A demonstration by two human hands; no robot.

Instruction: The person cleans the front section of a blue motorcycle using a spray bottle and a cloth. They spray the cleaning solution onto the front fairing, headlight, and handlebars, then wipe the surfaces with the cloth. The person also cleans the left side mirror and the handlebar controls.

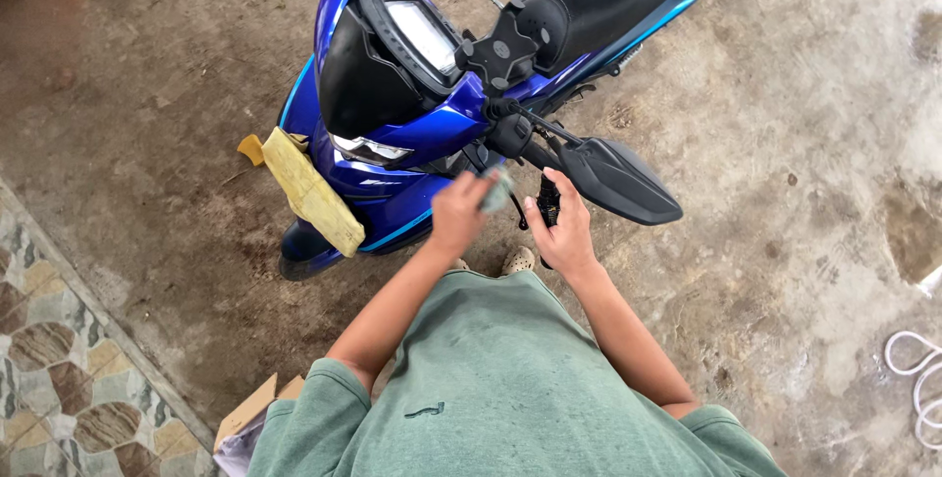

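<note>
While the left hand [459, 210] clamps a grey cloth [497, 189], right hand [561, 232] fingers grip the scooter's [392, 133] black handlebar grip [548, 202]; wiping appears unfinished.

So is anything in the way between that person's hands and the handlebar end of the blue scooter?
Nothing visible blocks them. The right hand is already wrapped around the black handlebar grip, just below the mirror. The left hand holds a small greyish cloth right beside it, next to the blue front panel.
</note>
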